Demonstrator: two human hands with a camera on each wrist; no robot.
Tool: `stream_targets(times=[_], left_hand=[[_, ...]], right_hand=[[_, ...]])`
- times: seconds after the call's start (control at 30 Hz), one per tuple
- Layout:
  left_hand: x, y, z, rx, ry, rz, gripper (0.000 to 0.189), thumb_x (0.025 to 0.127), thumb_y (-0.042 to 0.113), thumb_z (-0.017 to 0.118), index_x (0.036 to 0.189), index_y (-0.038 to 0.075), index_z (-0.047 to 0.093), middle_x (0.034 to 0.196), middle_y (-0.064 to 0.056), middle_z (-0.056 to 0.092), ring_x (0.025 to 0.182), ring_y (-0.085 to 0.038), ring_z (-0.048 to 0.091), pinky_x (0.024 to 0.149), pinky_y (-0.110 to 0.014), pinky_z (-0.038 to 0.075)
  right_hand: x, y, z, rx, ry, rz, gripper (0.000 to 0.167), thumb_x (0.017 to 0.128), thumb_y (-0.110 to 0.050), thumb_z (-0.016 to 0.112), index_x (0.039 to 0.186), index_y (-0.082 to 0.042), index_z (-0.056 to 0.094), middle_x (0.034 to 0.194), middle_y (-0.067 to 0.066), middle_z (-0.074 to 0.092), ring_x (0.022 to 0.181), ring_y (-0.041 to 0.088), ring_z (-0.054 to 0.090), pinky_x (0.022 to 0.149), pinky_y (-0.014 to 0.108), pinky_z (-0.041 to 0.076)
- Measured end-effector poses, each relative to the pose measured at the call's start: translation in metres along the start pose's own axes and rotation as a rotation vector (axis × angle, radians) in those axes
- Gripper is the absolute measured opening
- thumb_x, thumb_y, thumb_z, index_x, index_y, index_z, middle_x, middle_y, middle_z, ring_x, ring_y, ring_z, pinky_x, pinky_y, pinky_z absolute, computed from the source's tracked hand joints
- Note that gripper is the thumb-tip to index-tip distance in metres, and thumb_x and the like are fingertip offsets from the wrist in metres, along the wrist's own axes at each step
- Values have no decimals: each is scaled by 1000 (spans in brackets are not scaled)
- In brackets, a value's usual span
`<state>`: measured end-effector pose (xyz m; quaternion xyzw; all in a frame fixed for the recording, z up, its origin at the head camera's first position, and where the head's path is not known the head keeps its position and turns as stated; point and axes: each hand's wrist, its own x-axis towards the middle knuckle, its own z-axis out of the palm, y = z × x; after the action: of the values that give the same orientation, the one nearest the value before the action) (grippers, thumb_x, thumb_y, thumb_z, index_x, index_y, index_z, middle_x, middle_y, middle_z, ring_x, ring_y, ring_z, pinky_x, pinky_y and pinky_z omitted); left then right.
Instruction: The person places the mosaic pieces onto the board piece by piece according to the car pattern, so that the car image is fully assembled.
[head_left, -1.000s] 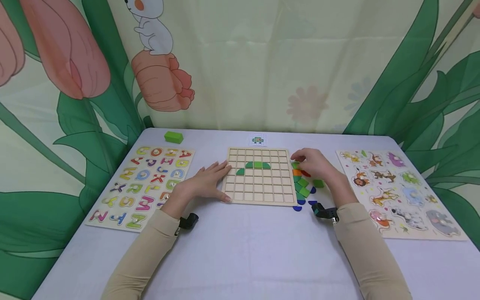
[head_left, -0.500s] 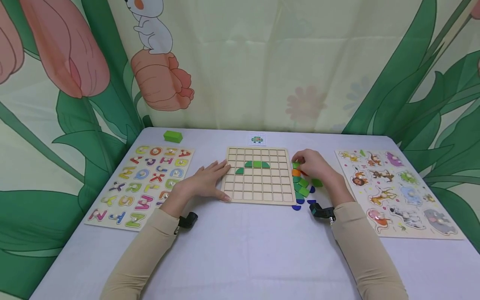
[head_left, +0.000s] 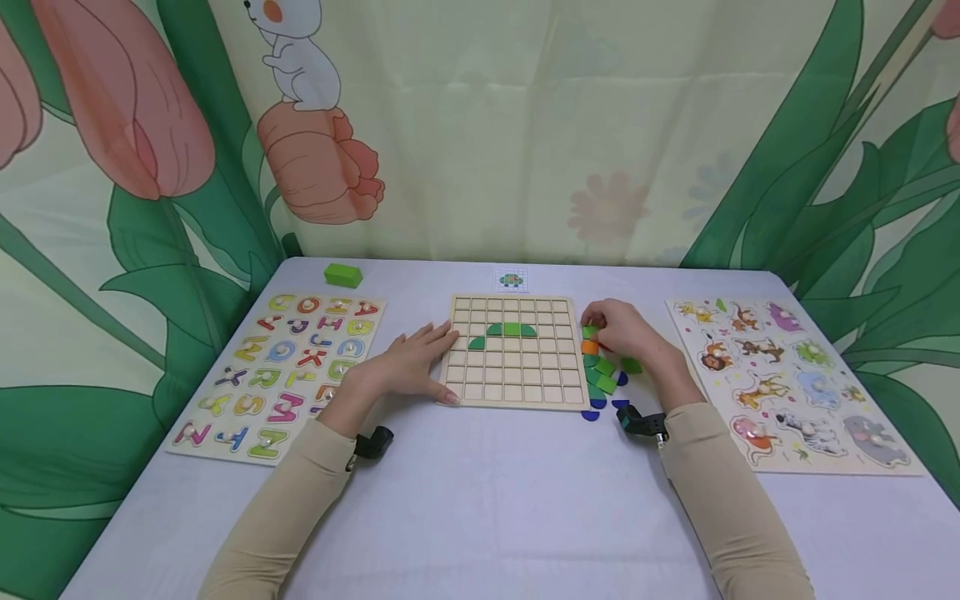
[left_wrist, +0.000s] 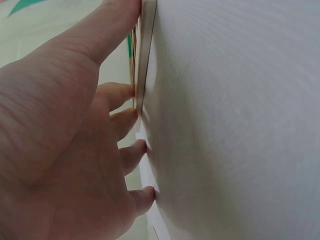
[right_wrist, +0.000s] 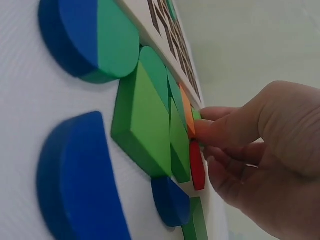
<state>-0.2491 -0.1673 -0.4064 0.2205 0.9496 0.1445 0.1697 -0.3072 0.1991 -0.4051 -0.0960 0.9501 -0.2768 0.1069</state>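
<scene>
Two beige sleeves [head_left: 300, 492] reach across a white tablecloth [head_left: 480, 500], a black camera [head_left: 373, 442] at each wrist. Blue half-rounds [head_left: 590, 416] mark the near end of a heap of loose pieces just right of a wooden grid board [head_left: 525, 373], set mid-table. The left hand [head_left: 408, 365] spreads at the board's left side — thumb by its near corner, two fingertips against its edge, two on the cloth. Flanking the scene lie a letter puzzle [head_left: 210, 455], left, and an animal puzzle [head_left: 840, 468], right. At the heap's far end, beside an orange block [head_left: 590, 347] and a red piece [right_wrist: 197, 165], the right hand [head_left: 633, 332] pinches a light green block [head_left: 590, 332] between thumb and bent fingers. Four green pieces [head_left: 512, 329] sit in the board's far half. Beyond lie a small printed card [head_left: 511, 279] and, farther left, a bright green bar [head_left: 342, 275] — all before a backdrop [head_left: 465, 125] of tulips and a rabbit
</scene>
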Motion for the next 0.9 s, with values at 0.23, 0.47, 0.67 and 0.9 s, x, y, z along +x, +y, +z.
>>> stream_targets(times=[0.23, 0.47, 0.67, 0.9], left_hand=[[1, 0, 2, -1, -2, 5, 116, 72, 66, 77, 160, 19, 18, 170, -3, 7, 157, -31, 4, 122, -66, 10], [0, -1, 2, 3, 3, 6, 117, 72, 67, 76, 161, 18, 18, 170, -3, 7, 157, -32, 4, 121, -66, 10], [0, -1, 2, 0, 9, 7, 116, 72, 66, 77, 160, 19, 18, 170, -2, 6, 157, -32, 4, 122, -66, 10], [1, -1, 3, 10, 11, -1, 116, 72, 66, 76, 161, 19, 18, 170, -2, 7, 157, -32, 4, 122, -65, 10]], right_hand=[[-4, -1, 0, 22, 12, 10, 26, 90, 4, 53, 113, -3, 63, 106, 17, 60, 97, 30, 53, 76, 32, 49], [-5, -5, -4, 42, 49, -20, 23, 91, 3, 50, 105, -6, 66, 100, 13, 61, 93, 28, 54, 74, 32, 49], [-5, -18, -4, 24, 96, -92, 23, 91, 2, 50, 103, -5, 68, 97, 12, 62, 92, 27, 53, 78, 35, 47], [-12, -46, -2, 42, 120, -183, 20, 93, 3, 52, 100, -6, 69, 99, 12, 63, 92, 27, 52, 81, 38, 47]])
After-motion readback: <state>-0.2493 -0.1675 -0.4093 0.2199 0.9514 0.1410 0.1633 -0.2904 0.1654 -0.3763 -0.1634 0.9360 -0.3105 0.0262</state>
